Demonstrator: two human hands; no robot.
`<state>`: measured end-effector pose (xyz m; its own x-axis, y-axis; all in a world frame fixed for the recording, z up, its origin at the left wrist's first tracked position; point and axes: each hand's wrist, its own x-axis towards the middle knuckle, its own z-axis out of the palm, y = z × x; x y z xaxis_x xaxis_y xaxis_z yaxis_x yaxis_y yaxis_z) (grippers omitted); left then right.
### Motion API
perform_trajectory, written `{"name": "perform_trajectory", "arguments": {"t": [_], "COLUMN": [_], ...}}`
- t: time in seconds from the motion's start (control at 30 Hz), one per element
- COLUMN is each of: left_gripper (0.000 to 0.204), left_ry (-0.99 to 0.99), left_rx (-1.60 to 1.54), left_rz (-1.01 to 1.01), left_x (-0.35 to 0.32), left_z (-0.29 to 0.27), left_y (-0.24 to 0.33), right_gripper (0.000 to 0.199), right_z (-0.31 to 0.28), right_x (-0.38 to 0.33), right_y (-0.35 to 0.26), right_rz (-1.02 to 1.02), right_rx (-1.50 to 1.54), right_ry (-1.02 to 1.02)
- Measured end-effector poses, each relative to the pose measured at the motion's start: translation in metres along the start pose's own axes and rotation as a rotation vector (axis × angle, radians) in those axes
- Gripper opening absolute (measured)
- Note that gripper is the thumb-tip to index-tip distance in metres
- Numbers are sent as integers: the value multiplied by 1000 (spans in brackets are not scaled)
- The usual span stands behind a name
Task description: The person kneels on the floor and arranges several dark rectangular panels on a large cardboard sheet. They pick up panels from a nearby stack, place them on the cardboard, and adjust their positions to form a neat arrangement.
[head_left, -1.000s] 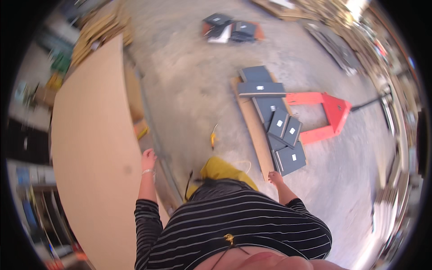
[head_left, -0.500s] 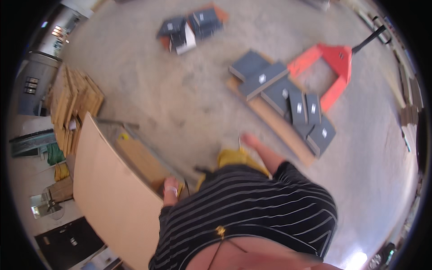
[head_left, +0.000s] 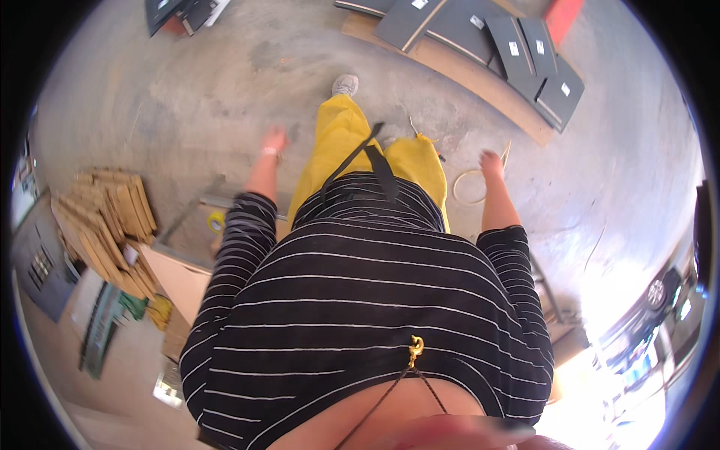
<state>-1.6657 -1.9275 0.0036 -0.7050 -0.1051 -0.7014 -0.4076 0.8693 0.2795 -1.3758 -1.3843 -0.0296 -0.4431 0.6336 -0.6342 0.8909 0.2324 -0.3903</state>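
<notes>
The left hand [head_left: 275, 139] is held out over the concrete floor [head_left: 202, 112], just left of the yellow trousers [head_left: 346, 129], its wrist ringed by a pale band. Its fingers are blurred, so whether they are released or clenched cannot be told. Now to the right hand [head_left: 491, 163]: it is held to the right of the trousers, fingers seen loosely bent, and whether anything is gripped cannot be told. Close by it, right of the trousers, a thin cream cord [head_left: 456, 187] is seen looped on the floor; whether it is touched cannot be made out.

A slim metal-tipped tool [head_left: 413, 127] is partly covered by the trousers at the right knee. Beyond the trousers and to the right, dark panels [head_left: 469, 34] with white labels are spread overlapping on a brown board [head_left: 450, 66]. Beyond and to the left, more dark panels are cut off by the picture's edge. Well left of the trousers, wooden pieces [head_left: 112, 225] are stacked, and nearer them a yellow roll [head_left: 216, 220] is glimpsed beside the left sleeve [head_left: 244, 232].
</notes>
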Motion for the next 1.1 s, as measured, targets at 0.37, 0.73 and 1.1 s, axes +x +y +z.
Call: {"name": "perform_trajectory", "arguments": {"t": [0.37,0.73,1.1], "left_gripper": [27,54,60], "left_ry": [-54,156,324], "left_rx": [-94,444,672], "left_rz": [449,1158,1488], "left_x": [212,290,347], "left_z": [-112,221,296], "left_y": [365,389,410], "right_gripper": [19,38,39], "right_z": [144,332,381], "right_x": [-107,71,140], "right_y": [-20,105,167], "right_rz": [490,257,950], "right_rx": [589,-335,-232], "right_ry": [48,-583,-6]}}
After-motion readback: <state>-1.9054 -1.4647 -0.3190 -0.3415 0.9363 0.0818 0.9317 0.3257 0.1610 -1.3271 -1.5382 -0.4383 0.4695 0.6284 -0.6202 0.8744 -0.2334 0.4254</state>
